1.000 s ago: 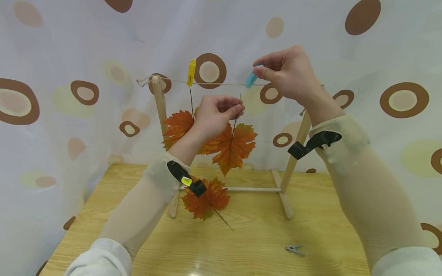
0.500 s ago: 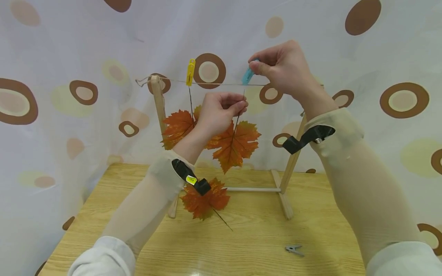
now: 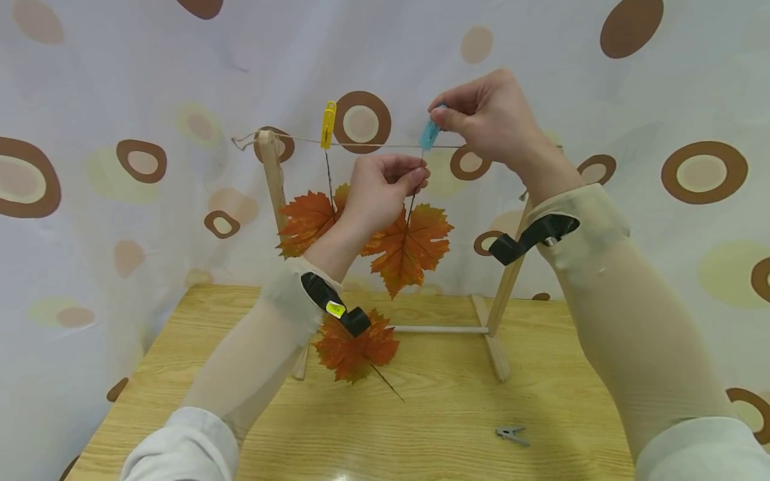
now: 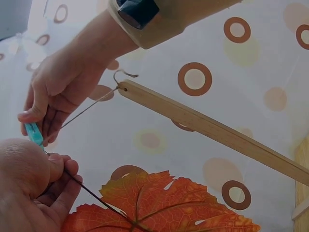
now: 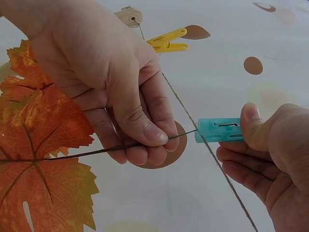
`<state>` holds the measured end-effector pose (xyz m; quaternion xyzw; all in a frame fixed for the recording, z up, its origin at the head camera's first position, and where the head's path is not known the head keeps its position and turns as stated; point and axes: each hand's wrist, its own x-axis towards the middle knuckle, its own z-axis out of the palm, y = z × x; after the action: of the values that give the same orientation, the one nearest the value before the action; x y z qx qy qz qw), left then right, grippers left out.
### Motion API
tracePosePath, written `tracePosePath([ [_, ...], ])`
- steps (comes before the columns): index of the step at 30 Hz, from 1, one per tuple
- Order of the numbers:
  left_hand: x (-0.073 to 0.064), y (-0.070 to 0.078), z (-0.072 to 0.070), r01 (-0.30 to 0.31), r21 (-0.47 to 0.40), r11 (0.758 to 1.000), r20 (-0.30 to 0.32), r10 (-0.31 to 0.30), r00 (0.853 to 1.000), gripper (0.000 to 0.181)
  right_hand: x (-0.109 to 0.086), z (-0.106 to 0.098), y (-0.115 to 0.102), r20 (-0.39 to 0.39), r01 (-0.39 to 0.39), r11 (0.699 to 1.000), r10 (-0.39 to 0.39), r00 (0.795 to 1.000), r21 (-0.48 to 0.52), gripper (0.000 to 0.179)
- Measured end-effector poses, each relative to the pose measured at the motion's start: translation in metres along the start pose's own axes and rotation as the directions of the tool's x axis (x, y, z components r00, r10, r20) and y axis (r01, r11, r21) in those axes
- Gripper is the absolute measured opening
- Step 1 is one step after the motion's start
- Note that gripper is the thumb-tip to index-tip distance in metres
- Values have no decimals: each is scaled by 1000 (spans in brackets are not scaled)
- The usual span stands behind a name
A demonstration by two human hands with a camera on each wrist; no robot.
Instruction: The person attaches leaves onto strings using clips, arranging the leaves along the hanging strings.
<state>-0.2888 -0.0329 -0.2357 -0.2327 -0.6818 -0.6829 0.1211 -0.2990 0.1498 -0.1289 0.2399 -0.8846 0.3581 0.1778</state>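
Note:
My left hand [image 3: 385,190] pinches the thin dark stem of an orange maple leaf [image 3: 412,247], which hangs below the fingers. Above it, my right hand [image 3: 496,120] holds a blue clothespin [image 3: 430,135] between thumb and fingers. In the right wrist view the tip of the blue clothespin [image 5: 219,130] lies at the string [image 5: 217,164], and the stem's end meets that tip. Whether its jaws have closed on both is too fine to tell. Left of my hands, a yellow clothespin [image 3: 327,125] on the string holds a second maple leaf [image 3: 307,217], partly hidden by my left hand.
The string runs between two wooden posts [image 3: 272,170] of a stand with a white crossbar [image 3: 442,329]. On the wooden table [image 3: 457,414] lie another maple leaf [image 3: 357,351] and a grey clothespin [image 3: 512,435]. A patterned sheet [image 3: 150,80] hangs behind.
My right hand has moved left and slightly down, bringing the blue clothespin to the string above the stem. My left hand has risen a little with the leaf, its stem end now at the clothespin.

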Motion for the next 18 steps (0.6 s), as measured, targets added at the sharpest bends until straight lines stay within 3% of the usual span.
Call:
tracePosePath([
  [12,1,3,1,24,-56,998,-26,-25,999,17,-2,5,0,58,16,999,-14,998,-34,24],
  [18,0,2,0,7,-52,999,-34,-9,999,16,-4,7,0,92,10,999,-6,996,-38,24],
])
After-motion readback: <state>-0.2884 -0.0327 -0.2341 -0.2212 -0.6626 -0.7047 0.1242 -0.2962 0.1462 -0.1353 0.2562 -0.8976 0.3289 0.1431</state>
